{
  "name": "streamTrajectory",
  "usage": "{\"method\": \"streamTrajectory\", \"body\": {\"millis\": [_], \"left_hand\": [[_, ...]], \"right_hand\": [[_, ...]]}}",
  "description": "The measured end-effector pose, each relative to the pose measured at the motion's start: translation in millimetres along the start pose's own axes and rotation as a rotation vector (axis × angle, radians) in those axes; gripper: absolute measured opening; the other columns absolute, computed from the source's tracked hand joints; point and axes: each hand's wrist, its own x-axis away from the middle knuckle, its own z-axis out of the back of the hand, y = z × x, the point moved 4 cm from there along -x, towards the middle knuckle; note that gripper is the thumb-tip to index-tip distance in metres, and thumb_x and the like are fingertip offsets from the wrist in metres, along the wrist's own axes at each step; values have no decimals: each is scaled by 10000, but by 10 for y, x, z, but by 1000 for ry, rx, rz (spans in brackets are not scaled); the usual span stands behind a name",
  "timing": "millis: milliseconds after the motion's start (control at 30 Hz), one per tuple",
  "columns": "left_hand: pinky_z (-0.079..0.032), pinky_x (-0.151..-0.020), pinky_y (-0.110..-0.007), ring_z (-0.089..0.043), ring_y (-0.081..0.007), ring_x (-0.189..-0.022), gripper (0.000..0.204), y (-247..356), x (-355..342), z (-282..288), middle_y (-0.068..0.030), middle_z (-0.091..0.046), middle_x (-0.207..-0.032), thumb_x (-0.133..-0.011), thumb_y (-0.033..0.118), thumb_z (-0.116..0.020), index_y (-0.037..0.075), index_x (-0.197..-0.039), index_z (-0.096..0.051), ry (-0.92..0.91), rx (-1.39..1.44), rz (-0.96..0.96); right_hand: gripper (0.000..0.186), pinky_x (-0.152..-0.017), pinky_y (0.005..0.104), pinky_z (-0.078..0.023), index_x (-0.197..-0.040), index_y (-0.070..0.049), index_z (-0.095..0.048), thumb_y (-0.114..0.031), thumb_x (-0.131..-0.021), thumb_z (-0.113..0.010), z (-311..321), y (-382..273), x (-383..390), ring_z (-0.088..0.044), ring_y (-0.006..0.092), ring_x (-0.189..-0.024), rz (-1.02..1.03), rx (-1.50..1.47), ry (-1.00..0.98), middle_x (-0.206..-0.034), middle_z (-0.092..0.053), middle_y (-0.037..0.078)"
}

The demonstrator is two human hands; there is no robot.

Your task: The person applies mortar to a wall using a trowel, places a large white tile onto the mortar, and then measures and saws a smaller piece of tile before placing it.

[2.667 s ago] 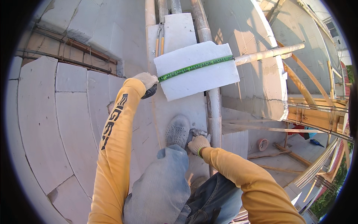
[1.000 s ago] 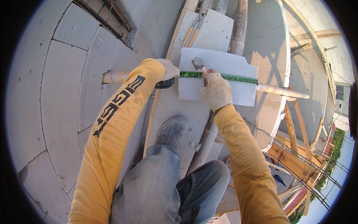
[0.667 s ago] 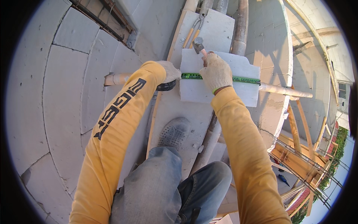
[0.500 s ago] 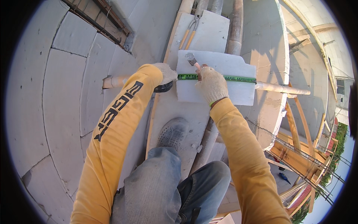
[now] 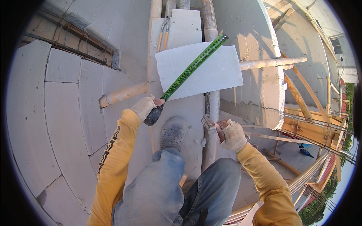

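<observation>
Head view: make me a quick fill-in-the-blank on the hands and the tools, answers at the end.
1. The left hand holds a tape measure whose blade is ____ in colour.
2. Over the white block, the blade slants toward the picture's upper ____.
3. The right hand grips a hammer by its ____.
4. Of the picture's top and bottom edges, the pincers lie nearer the ____.

Missing words: green; right; handle; top.

Left hand [image 5: 144,108] at 9 o'clock gripping black tape-measure case [image 5: 153,116]. Green blade [image 5: 193,69] running toward 1–2 o'clock, crossing over white block [image 5: 215,75], tip reaching past block's upper edge. Right hand [image 5: 232,136] at 4 o'clock holding hammer [image 5: 208,122], head pointing toward 10. Pincers [image 5: 166,37] lying near 12. Grey shoe [image 5: 173,132] resting on pale slab [image 5: 193,113] between 6 and 7.
</observation>
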Motion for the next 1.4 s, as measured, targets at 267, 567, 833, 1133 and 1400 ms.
{"method": "streamTrajectory", "body": {"millis": [267, 567, 833, 1133, 1400], "left_hand": [[-552, -717, -303, -667, -178, -839, 614, 137, 159, -225, -93, -682, -925, -806, 439, -854, 7, -1146, -578, -63, 41, -142], [-498, -666, -287, -612, -160, -750, 478, 43, -171, -623, -37, -632, -880, -828, 269, -825, 53, -1159, -557, -114, -273, -169], [-490, -639, -282, -592, -137, -747, 545, 709, -57, -1013, -38, -623, -891, -827, 394, -812, 51, -1174, -569, -462, -488, -246], [-485, -962, -285, -572, -128, -1175, 676, 1940, 830, -4010, -89, -566, -1324, -1043, 475, -571, -14, -1487, -430, -894, -871, -555], [-479, -1059, -427, -549, -263, -1312, 782, 719, 2278, -5108, -188, -526, -1438, -1013, 622, -503, 10, -1495, -436, -1458, -1345, -485]], "right_hand": [[469, -973, 424, -514, -1142, 22, -673, -197, -749, -804, -805, 217, 36, -608, 364, -1144, -174, 6, -49, -1189, -618, 204], [466, -984, 424, -473, -1211, -137, -724, -392, -823, -759, -788, 325, 418, -603, 275, -1210, -240, 133, -56, -1281, -632, 93], [436, -849, 454, -573, -1237, -26, -690, -197, -837, -723, 19, 629, 1626, -715, 329, -979, -815, -558, 356, -1012, -711, 187], [936, -1003, 470, -519, -1581, -42, -287, -428, -890, -786, 1110, -599, 2838, -558, 396, -1259, -404, -1201, 1130, -1424, -482, 302], [522, -973, 427, -533, -1363, -25, -582, -275, -933, -740, -339, -897, 4359, -672, 350, -1112, -1312, -668, 1430, -1213, -666, 223]]}}
